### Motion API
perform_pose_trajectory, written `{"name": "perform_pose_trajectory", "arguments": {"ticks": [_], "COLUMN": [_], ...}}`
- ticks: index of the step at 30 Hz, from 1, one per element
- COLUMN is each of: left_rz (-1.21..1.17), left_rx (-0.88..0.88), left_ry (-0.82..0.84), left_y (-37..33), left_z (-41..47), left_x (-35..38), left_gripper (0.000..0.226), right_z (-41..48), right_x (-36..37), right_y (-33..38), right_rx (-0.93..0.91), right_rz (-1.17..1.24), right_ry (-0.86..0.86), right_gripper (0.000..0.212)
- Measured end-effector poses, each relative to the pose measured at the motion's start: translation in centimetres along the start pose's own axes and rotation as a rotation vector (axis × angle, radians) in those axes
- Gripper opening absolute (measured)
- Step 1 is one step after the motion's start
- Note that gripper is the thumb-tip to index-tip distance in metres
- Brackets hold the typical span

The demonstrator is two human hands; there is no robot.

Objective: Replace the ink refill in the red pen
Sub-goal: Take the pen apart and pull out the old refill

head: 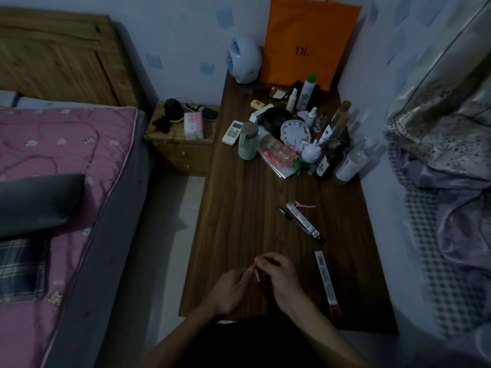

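Near the front edge of the worktop [239, 208], the red pen [256, 274] is held between both hands. Its long axis is set roughly away from the person, tilted a little leftward, with the red end farthest out. That red end is pinched by the fingertips of the left hand [229, 289], which lies directly left of the pen. The dark barrel is gripped from the right by the curled fingers of the right hand [281, 278]. Whether the pen is already parted cannot be told in the dim light. A twist or pull along that axis is judged to be what opening calls for. Right of the pen, well apart and nearer the right hand, a long flat packet [326, 282] is laid on nearly the same axis; it is taken to be the refill pack.
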State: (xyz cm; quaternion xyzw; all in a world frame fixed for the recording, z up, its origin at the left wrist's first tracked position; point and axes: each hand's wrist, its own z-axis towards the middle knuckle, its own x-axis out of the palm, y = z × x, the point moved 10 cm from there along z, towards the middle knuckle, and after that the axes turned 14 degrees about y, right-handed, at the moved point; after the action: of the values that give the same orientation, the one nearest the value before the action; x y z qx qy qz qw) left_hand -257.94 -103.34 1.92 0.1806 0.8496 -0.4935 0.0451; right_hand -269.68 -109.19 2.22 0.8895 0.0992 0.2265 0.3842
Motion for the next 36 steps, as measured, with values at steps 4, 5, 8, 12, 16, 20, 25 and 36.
{"name": "perform_pose_trajectory", "arguments": {"ticks": [4,5,8,12,16,20,25,36], "left_rz": [-0.016,-0.032,-0.052,-0.058,-0.036,0.004,0.065,0.066], "left_rx": [-0.005,-0.010,-0.032,-0.045,-0.041,-0.054,-0.081,-0.092], "left_ry": [0.015,0.021,0.023,0.019,0.016,0.018,0.043,0.046], "left_y": [0.0,0.1,0.3,0.8,0.9,1.0,1.0,1.1], "left_z": [0.1,0.2,0.4,0.5,0.6,0.5,0.4,-0.1], "left_x": [0.2,0.3,0.4,0.5,0.6,0.5,0.6,0.1], "left_gripper": [0.047,0.046,0.045,0.048,0.051,0.046,0.048,0.050], "right_z": [-0.1,-0.2,-0.3,-0.3,-0.1,-0.2,0.2,1.4], "right_x": [-0.2,0.0,0.4,0.3,-0.2,-0.2,-0.1,-1.4], "right_y": [0.0,-0.1,-0.1,-0.1,-0.4,-1.0,-1.5,-1.5], "right_rx": [0.016,0.027,0.057,0.072,0.091,0.141,0.145,0.090], "right_rz": [0.060,0.094,0.147,0.121,0.030,0.099,0.219,0.198], "right_ry": [0.007,0.022,0.064,0.057,0.025,0.048,0.075,0.084], "right_gripper": [0.006,0.006,0.010,0.007,0.006,0.010,0.010,0.020]}}
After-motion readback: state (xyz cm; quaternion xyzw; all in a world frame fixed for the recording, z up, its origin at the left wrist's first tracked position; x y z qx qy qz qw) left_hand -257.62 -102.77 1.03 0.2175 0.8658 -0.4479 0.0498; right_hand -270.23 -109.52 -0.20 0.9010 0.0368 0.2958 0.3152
